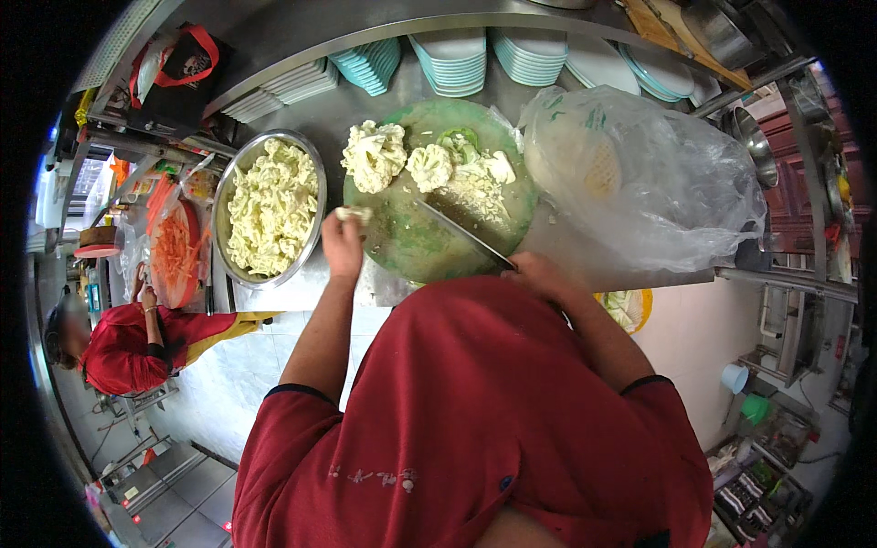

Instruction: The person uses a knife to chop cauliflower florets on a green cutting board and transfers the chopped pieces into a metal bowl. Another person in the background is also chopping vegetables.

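My left hand point(342, 248) holds a small cauliflower floret point(353, 215) between its fingertips, over the left edge of a round green cutting board point(404, 236). My right hand point(545, 275) grips a kitchen knife point(466, 234) by the handle, its blade lying across the board and pointing to the upper left. On the board are a large cauliflower piece point(374, 156), a smaller one point(430, 168), a green-leaved stem piece point(460, 144) and scattered crumbs point(483, 195). Left of my left hand stands an oval steel bowl point(319, 233) full of cauliflower florets point(274, 205).
A large clear plastic bag point(658, 185) lies right of the board. Stacked plates point(449, 61) line the back under a steel shelf point(411, 17). At far left a co-worker point(130, 342) stands by a red board point(179, 253) with shredded orange vegetable. A yellow-rimmed basket point(646, 308) sits below the counter.
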Tool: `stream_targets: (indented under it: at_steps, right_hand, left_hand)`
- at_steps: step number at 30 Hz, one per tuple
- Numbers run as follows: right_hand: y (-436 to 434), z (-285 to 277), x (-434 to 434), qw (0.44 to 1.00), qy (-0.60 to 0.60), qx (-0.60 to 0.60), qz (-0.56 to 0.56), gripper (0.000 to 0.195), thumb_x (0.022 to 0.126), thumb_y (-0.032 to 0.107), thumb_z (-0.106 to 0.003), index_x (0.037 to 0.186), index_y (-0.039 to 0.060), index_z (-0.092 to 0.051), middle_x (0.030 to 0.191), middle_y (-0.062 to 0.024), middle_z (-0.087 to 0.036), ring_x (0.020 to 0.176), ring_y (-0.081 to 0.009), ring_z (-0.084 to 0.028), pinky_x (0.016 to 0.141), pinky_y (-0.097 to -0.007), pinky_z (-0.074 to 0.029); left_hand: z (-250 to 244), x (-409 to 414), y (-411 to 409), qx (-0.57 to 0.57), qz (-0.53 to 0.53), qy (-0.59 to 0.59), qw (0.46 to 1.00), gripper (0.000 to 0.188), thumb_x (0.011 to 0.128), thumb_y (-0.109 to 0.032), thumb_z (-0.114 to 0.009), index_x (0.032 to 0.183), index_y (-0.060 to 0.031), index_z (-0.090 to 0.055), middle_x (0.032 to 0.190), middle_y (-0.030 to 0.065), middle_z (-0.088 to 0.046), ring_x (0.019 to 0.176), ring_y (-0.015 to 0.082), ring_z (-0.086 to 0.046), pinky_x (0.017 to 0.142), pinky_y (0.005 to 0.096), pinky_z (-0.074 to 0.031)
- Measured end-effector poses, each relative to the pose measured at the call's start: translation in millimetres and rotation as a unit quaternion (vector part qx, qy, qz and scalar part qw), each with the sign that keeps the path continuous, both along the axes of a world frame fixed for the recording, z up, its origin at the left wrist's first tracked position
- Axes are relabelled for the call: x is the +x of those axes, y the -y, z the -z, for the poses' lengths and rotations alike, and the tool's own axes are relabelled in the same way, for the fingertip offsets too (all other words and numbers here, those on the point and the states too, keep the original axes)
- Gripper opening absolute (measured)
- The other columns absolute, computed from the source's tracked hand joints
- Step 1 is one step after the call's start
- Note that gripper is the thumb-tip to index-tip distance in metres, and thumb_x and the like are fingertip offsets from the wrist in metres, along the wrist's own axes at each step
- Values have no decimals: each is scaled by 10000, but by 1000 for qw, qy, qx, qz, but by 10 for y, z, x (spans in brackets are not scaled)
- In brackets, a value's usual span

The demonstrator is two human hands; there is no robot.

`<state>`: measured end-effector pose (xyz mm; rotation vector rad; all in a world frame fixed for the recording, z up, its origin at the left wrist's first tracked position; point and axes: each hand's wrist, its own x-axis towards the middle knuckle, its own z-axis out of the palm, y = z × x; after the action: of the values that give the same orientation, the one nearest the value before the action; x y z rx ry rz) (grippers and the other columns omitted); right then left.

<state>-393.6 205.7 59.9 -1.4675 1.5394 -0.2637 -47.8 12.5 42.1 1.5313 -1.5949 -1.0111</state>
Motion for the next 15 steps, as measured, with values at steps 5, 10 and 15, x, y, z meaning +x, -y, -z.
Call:
stream_targets:
  at_steps: [5,10,15]
  right_hand:
    - [498,25,120,982,50,71,-165,350,905,308,-657,993,-31,-673,827,-244,-677,784,-357,-676,715,-467,-503]
    - [1039,52,459,981,51,107,-154,390,902,356,-683,971,-27,-688,744,-199,-669,716,-314,-664,671,-447,-509]
    - [1078,139,443,995,-81,-45,-38,365,916,349,-663,979,-9,-696,886,-241,-696,864,-403,-689,777,-491,-527]
  left_hand:
    - [-244,473,304,170,-211,-314,910,288,1007,-294,-451,1234,-117,-470,1130,136,-611,862,307,-709,650,386,-570]
    - [13,687,158,106,-144,-168,969,258,1004,-201,-616,1204,-43,-579,940,67,-668,756,160,-632,638,301,-519]
    - [113,528,-238,-90,12,167,982,311,889,-103,-717,1188,-41,-660,1239,236,-545,1103,389,-565,951,432,-481]
